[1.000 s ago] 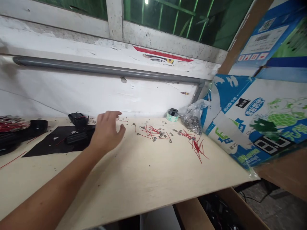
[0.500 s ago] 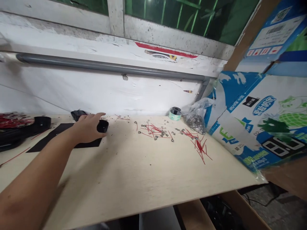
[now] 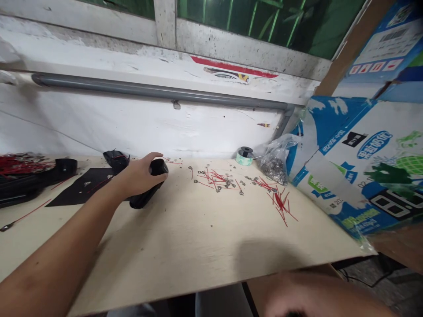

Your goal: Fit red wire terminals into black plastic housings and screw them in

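My left hand is closed around a black, tube-like plastic part, tilted over the right side of a black mat. Thumb and fingers wrap its upper end; the palm hides its middle. On the mat are a red wire and small pale bits. My right hand is a blur at the bottom edge, below the table's front edge. Something dark shows under it, too smeared to name, and its fingers cannot be made out.
Red wires with small metal ends and more red wires lie on the table. Behind them are a black-topped spool and a clear bag of metal pieces. A printed carton borders the right; a black holder heaped with red wires, the left.
My left hand has moved right and towards me with the black part, more of which shows off the mat. My right hand has come into view at the bottom right.
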### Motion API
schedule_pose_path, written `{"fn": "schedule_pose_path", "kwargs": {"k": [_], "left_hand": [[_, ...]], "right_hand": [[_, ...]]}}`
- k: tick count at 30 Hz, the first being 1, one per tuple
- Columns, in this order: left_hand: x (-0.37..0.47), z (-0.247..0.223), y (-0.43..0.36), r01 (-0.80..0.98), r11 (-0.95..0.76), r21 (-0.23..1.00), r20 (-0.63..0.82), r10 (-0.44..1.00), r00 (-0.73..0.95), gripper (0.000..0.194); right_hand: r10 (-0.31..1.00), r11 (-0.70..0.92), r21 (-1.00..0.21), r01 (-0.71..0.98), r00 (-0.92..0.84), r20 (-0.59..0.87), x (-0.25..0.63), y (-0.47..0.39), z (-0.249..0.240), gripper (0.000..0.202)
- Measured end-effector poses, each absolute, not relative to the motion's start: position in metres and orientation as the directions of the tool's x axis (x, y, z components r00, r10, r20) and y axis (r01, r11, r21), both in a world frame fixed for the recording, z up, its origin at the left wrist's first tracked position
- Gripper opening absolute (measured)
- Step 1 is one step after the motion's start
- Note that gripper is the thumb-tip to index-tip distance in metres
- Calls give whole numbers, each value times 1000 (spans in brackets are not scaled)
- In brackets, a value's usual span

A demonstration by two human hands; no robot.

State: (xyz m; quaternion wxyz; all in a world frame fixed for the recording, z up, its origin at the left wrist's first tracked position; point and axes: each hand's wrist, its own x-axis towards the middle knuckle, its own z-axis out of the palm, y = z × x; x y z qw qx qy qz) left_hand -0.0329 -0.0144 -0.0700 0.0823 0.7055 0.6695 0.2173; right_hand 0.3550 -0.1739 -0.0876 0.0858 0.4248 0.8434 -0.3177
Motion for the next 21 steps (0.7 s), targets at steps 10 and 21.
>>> {"fn": "schedule_pose_path", "kwargs": {"k": [10,21], "left_hand": [[-29,-82,-12,939,-88,332,279,960,-9,58],[-67,-56,-13,978,106,182,130,983,-130,77]], "right_hand": [[719,637,-525,564,-680,141,234,-38,-98,15],[766,607,-603,518,-583,270,251,-29,-116,19]]}}
